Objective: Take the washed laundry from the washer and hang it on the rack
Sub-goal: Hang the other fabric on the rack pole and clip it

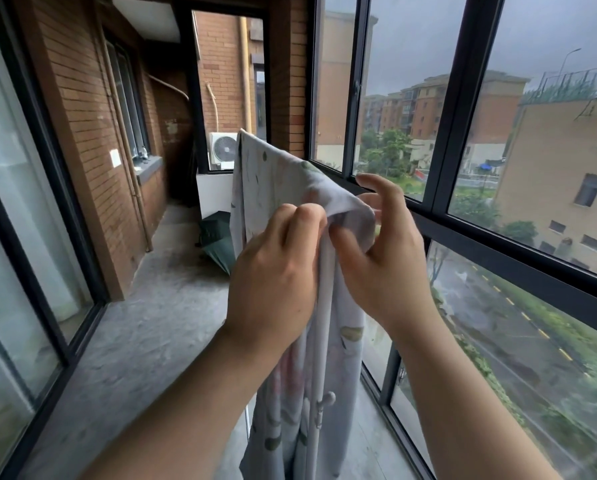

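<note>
A pale sheet with a leaf and flower print [276,174] is draped over the top of a white rack, and hangs down on both sides. The rack's upright pole [319,344] shows between the folds below my hands. My left hand [273,271] grips a bunch of the sheet at the near end of the rack's top. My right hand [383,251] pinches the sheet's near fold between thumb and fingers, the other fingers spread. The washer is not in view.
I stand on a narrow glazed balcony with a bare concrete floor [144,323]. Dark-framed windows [463,109] run along the right, glass doors on the left. A folded green umbrella [217,240] lies on the floor ahead, beneath an air-conditioner unit [222,147].
</note>
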Available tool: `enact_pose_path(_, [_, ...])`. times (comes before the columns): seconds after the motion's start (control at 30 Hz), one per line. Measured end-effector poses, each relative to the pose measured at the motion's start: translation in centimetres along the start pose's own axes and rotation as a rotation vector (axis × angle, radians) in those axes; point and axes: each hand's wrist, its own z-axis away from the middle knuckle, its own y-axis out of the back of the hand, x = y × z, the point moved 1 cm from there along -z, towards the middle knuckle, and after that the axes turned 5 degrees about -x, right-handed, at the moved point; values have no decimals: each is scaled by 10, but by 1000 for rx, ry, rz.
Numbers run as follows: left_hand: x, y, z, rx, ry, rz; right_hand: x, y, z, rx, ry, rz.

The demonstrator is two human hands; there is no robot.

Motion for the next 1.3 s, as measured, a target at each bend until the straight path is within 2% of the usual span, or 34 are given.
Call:
enact_pose_path(0.07, [1,-1,0,-6,-3,-36,8,-6,-7,16,-115,0])
enact_pose_path(0.2, [-7,-4,8,-51,-34,-107,27,-12,-9,-143,-196,152])
enact_pose_path(0.37, [-24,-17,22,-171,192,-79,39,-12,4,-189,-255,122])
enact_pose_path(0.5, [-19,-18,25,-212,246,-61,44,-18,15,-261,-334,103])
enact_pose_path(0.57, [-24,-11,24,-241,234,-110,47,-13,15,-249,-333,163])
enact_pose_path(0.67, [-41,3,21,-199,163,-206,52,3,10,-133,-276,280])
enact_pose_path(0.77, [-53,0,30,-157,86,-178,49,5,13,-36,-252,277])
enact_pose_path(0.87, [-49,-17,53,-251,124,-192,53,-10,27,-226,-412,144])
enact_pose_path(0.93, [-48,-24,67,-359,197,-200,62,-16,37,-358,-444,221])
enact_pose_path(0.97, [-50,-24,70,-375,208,-209,64,-15,40,-368,-462,244])
enact_pose_path(1.03, [-61,-15,70,-346,208,-242,73,-5,41,-285,-489,232])
enact_pose_path(1.1, [-75,-6,70,-274,202,-275,82,4,41,-126,-482,213])
enact_pose_path(1.17, [-76,-5,75,-239,195,-284,88,6,43,-87,-478,195])
enact_pose_path(1.3, [-63,-24,97,-351,134,-300,90,-11,58,-390,-520,270])
